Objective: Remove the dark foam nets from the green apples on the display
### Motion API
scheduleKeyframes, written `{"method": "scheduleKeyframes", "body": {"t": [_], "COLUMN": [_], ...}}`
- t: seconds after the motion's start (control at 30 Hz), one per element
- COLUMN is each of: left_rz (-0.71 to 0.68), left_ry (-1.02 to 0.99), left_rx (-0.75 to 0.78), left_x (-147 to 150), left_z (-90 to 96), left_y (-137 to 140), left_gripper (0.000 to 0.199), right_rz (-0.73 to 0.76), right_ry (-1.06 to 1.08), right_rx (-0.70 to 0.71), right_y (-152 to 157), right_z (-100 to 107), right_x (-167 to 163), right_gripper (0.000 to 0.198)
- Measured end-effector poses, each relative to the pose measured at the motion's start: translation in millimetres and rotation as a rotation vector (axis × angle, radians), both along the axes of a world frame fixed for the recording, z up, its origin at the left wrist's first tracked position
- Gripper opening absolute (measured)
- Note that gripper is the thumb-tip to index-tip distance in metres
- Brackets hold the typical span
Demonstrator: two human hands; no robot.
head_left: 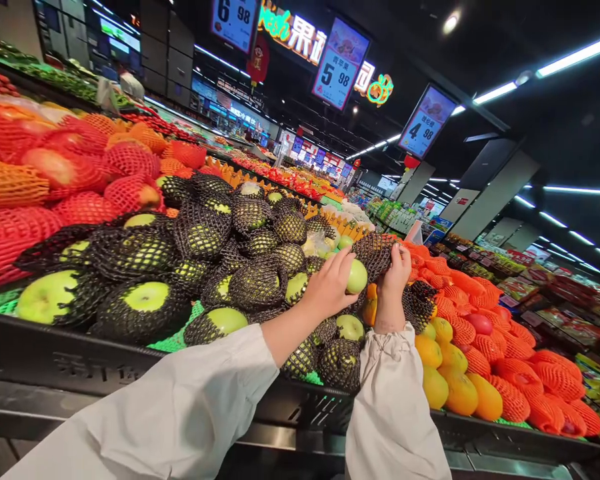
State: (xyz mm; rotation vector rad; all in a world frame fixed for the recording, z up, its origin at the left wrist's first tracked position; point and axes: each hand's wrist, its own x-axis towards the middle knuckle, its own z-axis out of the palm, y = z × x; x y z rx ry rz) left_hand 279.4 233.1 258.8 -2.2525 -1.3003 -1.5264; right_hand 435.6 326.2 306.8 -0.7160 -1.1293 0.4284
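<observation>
My left hand (329,283) is closed around a bare green apple (357,277), its fingers over the far side of the fruit. My right hand (396,272) pinches a black foam net sleeve (375,253) just to the right of the apple. The net is stretched out above and beside the fruit; whether it still touches the apple is hard to tell. Below and left of both hands lie many green apples (150,297) in black foam nets, heaped in a black crate (180,367). Another black net (420,307) lies by my right wrist.
Yellow-orange oranges (457,390) sit to the right of my right forearm. Beyond them is fruit in red foam nets (520,377). More red-netted fruit (80,167) is piled at the left. Price signs (340,63) hang overhead, and packaged-goods shelves (545,293) stand at the right.
</observation>
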Motion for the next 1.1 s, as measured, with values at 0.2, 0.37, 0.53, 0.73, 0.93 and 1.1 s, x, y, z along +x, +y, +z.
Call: {"method": "scheduleKeyframes", "body": {"t": [0.2, 0.37, 0.53, 0.73, 0.93, 1.1], "left_rz": [0.085, 0.120, 0.171, 0.174, 0.210, 0.138], "left_ry": [0.090, 0.094, 0.021, 0.012, -0.120, -0.204], "left_rx": [-0.217, -0.219, -0.195, -0.190, -0.122, 0.070], "left_x": [1, 1, 2, 3, 5, 2], "left_z": [2.9, 1.9, 1.1, 2.5, 3.2, 4.7], "left_y": [-2, 0, 0, -1, -1, -4], "left_gripper": [0.069, 0.068, 0.074, 0.081, 0.089, 0.089], "right_rz": [-0.156, 0.053, 0.087, -0.337, -0.256, 0.107], "right_ry": [-0.224, -0.326, -0.413, -0.902, -0.935, -0.504], "right_rx": [0.228, 0.206, 0.401, 0.533, 0.416, 0.064], "right_y": [-12, -20, -31, -63, -59, -34], "right_z": [-1, 2, 9, 21, 16, 4], "right_x": [4, 6, 9, -7, -23, -22], "right_gripper": [0.021, 0.024, 0.042, 0.006, 0.016, 0.016]}}
